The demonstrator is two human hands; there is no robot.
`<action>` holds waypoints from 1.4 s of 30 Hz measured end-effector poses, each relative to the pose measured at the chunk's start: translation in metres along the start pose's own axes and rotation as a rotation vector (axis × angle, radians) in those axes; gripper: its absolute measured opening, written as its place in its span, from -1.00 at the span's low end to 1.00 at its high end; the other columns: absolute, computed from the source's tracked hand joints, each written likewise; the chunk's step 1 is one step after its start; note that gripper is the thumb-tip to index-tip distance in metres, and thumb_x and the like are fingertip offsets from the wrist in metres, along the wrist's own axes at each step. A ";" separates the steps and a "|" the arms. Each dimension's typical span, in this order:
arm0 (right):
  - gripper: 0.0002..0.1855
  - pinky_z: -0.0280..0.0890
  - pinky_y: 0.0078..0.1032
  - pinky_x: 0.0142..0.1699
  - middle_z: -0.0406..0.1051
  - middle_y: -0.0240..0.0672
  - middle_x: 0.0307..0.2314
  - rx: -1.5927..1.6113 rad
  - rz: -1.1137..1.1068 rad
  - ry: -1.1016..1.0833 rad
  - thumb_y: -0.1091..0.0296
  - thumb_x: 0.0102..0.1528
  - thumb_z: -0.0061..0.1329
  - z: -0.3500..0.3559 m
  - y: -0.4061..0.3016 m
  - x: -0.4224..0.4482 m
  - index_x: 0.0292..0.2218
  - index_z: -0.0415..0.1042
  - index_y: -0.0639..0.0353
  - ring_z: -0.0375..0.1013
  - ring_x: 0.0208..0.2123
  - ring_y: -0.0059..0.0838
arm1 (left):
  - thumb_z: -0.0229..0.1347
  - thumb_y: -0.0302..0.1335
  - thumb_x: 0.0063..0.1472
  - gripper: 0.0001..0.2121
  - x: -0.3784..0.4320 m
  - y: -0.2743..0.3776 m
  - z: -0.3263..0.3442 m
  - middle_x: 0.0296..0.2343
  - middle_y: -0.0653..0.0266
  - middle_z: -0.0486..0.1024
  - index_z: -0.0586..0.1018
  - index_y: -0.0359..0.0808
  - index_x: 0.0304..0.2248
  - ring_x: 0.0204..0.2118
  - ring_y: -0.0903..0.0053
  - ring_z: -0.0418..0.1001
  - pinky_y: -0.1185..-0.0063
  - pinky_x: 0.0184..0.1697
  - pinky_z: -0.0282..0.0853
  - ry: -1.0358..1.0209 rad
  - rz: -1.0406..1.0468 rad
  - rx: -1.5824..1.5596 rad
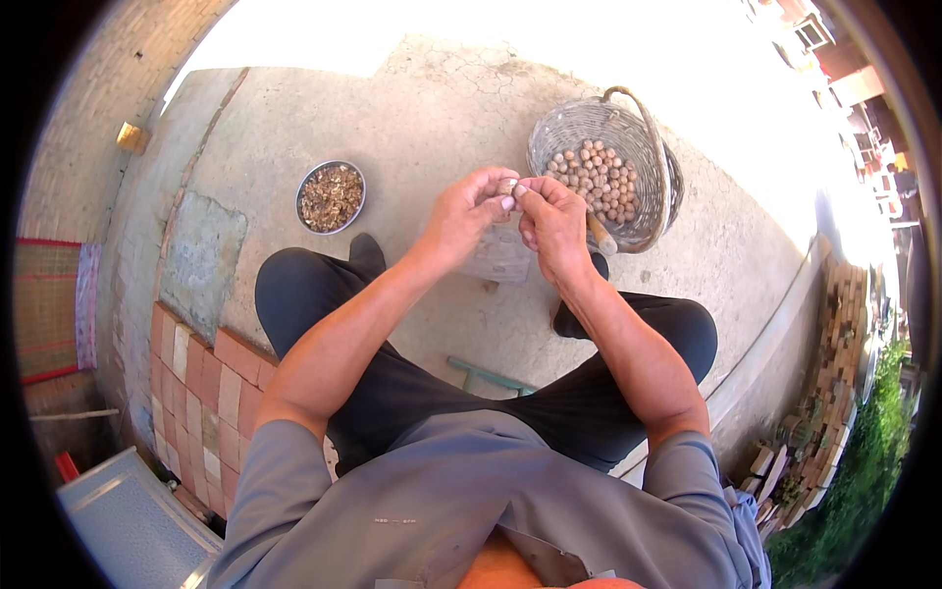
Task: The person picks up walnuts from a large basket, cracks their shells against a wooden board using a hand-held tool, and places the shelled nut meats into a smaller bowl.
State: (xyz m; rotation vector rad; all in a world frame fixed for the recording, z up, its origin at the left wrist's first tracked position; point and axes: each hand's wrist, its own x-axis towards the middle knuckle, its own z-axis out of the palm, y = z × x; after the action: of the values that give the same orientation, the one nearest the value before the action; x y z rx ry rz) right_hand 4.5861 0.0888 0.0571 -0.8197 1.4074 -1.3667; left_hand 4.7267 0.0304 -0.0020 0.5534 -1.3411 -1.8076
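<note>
In front of my knees my left hand pinches a partly cracked walnut between thumb and fingers. The fingertips of my right hand grip the same walnut from the other side. Below both hands a pale block stands on the ground, partly covered by them. A round wooden handle sticks out beyond my right hand; its other end is hidden, and I cannot tell whether the palm holds it. Whole walnuts lie in a wicker basket just past that hand.
A metal bowl of walnut pieces stands on the cracked concrete floor at the left. Part of a green metal frame shows between my thighs. Stacked bricks are at lower left, a low brick border at right.
</note>
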 end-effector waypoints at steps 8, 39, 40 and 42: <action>-0.92 -0.03 -0.67 -0.67 0.41 -0.37 -0.52 0.135 0.056 -0.052 0.47 0.19 -0.03 -0.007 0.004 0.005 -0.29 0.44 0.29 0.19 -0.73 -0.71 | 0.05 -0.46 0.37 -0.68 0.001 0.005 0.000 -0.15 0.25 0.53 0.42 -0.37 0.07 -0.08 0.55 0.52 0.49 0.01 0.47 0.011 -0.070 -0.102; -0.88 0.15 -0.59 -0.53 0.40 -0.31 -0.43 0.441 0.152 -0.178 0.38 0.27 -0.16 -0.026 -0.008 0.018 -0.29 0.35 0.21 0.29 -0.59 -0.56 | 0.02 -0.37 0.40 -0.65 0.005 0.020 -0.007 -0.21 0.26 0.52 0.44 -0.40 0.07 -0.09 0.50 0.53 0.48 0.05 0.48 -0.068 -0.200 -0.493; -0.90 0.18 -0.57 -0.49 0.41 -0.31 -0.43 0.436 0.169 -0.140 0.39 0.26 -0.14 -0.029 -0.005 0.020 -0.28 0.37 0.20 0.32 -0.56 -0.55 | 0.03 -0.37 0.40 -0.65 0.006 0.020 -0.008 -0.22 0.27 0.52 0.44 -0.40 0.07 -0.10 0.49 0.53 0.48 0.04 0.49 -0.061 -0.205 -0.503; -0.90 0.26 -0.53 -0.40 0.42 -0.29 -0.40 0.415 0.222 -0.058 0.39 0.25 -0.11 -0.032 0.004 0.024 -0.26 0.39 0.21 0.38 -0.49 -0.50 | 0.03 -0.36 0.40 -0.65 0.005 0.021 -0.009 -0.23 0.28 0.52 0.44 -0.39 0.07 -0.11 0.48 0.54 0.48 0.04 0.49 -0.047 -0.212 -0.498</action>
State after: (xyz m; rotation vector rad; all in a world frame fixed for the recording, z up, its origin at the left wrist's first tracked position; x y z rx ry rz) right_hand 4.5490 0.0770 0.0454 -0.4136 1.0802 -1.3838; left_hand 4.7379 0.0183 0.0154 0.3914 -0.8318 -2.2397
